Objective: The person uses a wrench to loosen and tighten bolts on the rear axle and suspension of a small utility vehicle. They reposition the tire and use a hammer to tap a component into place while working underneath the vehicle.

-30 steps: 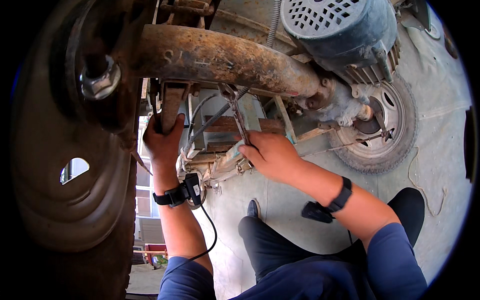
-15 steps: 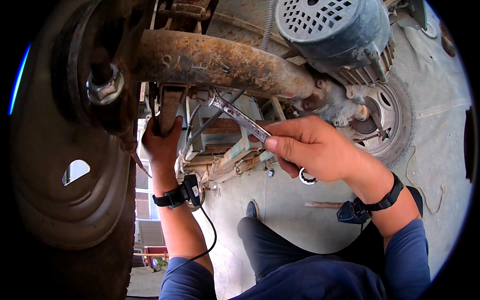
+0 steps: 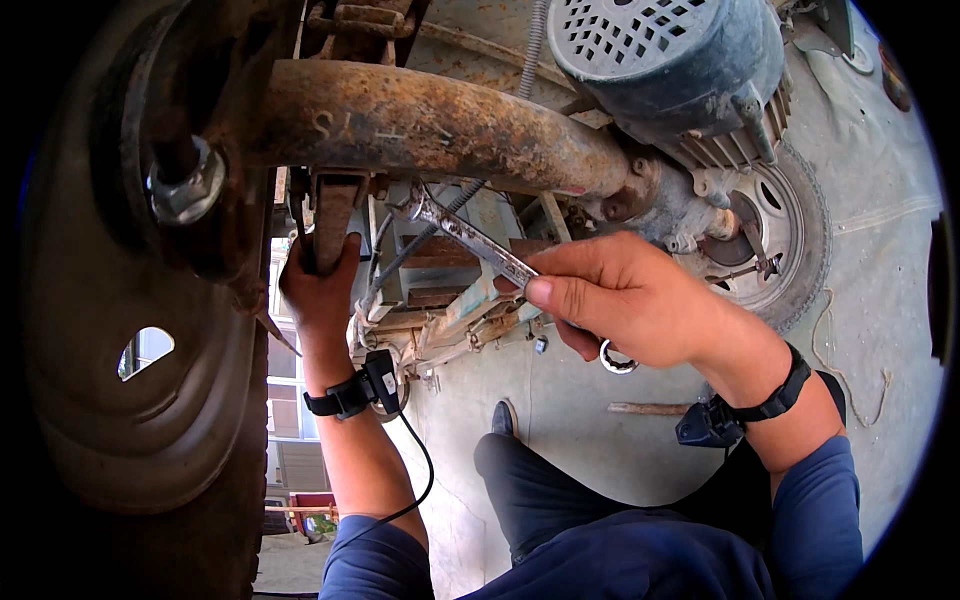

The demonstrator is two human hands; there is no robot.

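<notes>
We see the wrench (image 3: 475, 243) slanting below the rusty tube (image 3: 450, 120), its forked end up near the bracket (image 3: 336, 225); we cannot tell whether that end sits on anything. The grip of the right hand (image 3: 635, 305) is closed firmly around the wrench's shank, thumb along the near side, and the ring end shows just below the fingers. The left hand (image 3: 322, 288) reaches up around the bracket's lower end, thumb at its right; its fingers are partly hidden, so we cannot tell how tight its grip is or what it closes on.

Pale letter-like marks run along the tube, some faded into the rust. We also find a small light label on the black box (image 3: 381, 378) strapped to the left wrist, too small to read.

Farther out, we see a big nut (image 3: 187, 190) beside the dark wheel rim (image 3: 150, 430) at left, and a motor (image 3: 665, 100) with a vented cover above a tyred wheel (image 3: 808, 250) at right. On the floor (image 3: 570, 440) lie a stick (image 3: 648, 408) and a thin cord (image 3: 884, 390).
</notes>
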